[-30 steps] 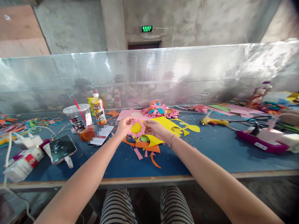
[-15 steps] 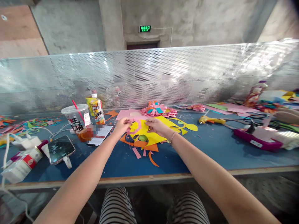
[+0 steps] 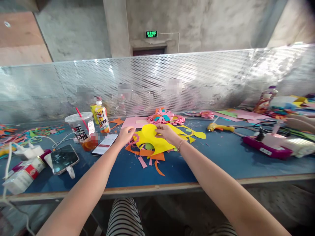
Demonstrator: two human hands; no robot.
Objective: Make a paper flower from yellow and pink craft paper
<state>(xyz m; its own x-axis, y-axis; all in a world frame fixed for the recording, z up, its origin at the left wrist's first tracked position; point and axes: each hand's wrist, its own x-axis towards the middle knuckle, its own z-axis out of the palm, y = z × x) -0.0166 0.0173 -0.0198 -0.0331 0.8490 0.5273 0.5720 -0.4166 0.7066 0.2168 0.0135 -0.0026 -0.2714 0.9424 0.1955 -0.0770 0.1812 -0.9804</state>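
Closest are striped knees (image 3: pixel 125 218) under the front edge of the blue bench (image 3: pixel 221 164). Two bare arms reach out over it. On the near left sit a white box (image 3: pixel 21 175) and a phone (image 3: pixel 64 158) lying flat. A little farther out are orange and pink paper scraps (image 3: pixel 147 157).

Just past the scraps is the yellow paper (image 3: pixel 152 139), lying on the bench in the middle. The left hand (image 3: pixel 125 135) rests at its left edge, beside a small pink flower piece (image 3: pixel 135 137). I cannot tell if its fingers pinch anything. The right hand (image 3: pixel 167 132) is on the top right of the yellow paper — its fingers hold the edge there. A thin bracelet (image 3: pixel 180 145) is on that wrist.

To the left stand a plastic cup (image 3: pixel 80 126) with a red straw and a small bottle (image 3: pixel 102 116). To the right lie a yellow glue gun (image 3: pixel 219 127) and a purple tool (image 3: pixel 264 146).

Farther back is a pile of pink paper flowers (image 3: pixel 164 117). Behind it all runs a shiny metal screen (image 3: pixel 221 78) full of tiny holes — and above it a green exit sign (image 3: pixel 151 33).
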